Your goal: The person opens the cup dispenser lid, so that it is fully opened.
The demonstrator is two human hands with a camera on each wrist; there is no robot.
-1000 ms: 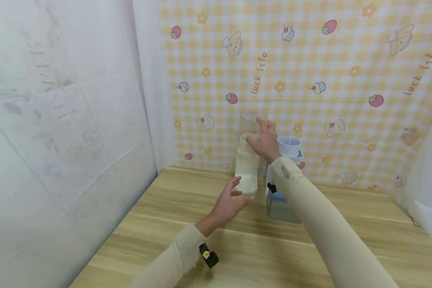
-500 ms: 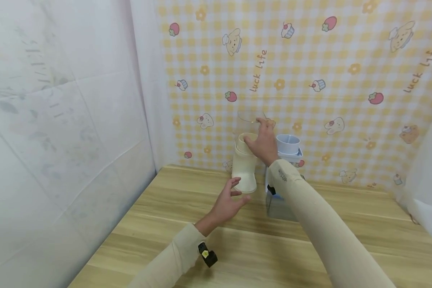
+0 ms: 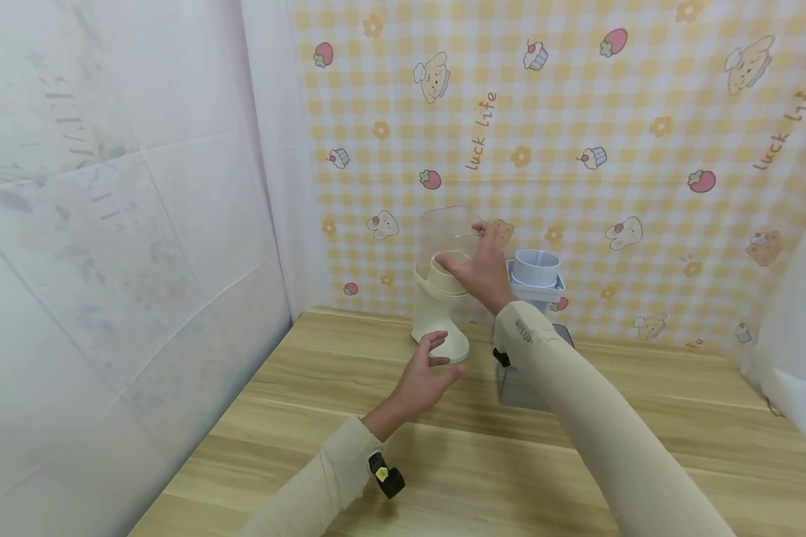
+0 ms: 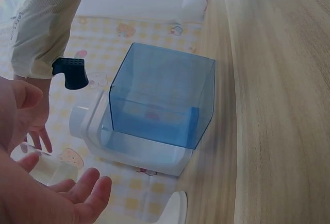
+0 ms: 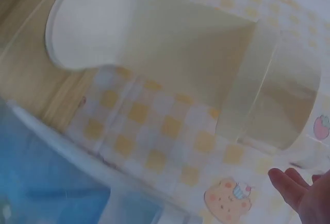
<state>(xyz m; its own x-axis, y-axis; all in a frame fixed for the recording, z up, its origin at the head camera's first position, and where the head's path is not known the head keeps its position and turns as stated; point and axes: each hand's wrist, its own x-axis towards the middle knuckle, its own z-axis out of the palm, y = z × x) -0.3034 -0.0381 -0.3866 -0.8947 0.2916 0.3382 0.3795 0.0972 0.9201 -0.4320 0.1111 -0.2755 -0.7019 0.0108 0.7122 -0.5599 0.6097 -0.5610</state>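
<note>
At the back of the table stands a cream boot-shaped stand with a short round collar on top. A clear see-through container rises above the collar, only its edges plain. My right hand reaches from the right to grip the container's side, thumb in front by the collar and fingertips at its upper edge. In the right wrist view the fingertips show low on the right, near the clear wall. My left hand, fingers spread and holding nothing, hovers before the stand's foot.
A pale blue stand of similar build is right of the cream one, with a see-through blue box in front. My right forearm partly hides it in the head view. A checked curtain hangs behind the wooden table.
The cream stand has turned and shifted a little left, so its foot now points toward the right front. The clear container turned with it under my right hand. My left hand has barely moved.
</note>
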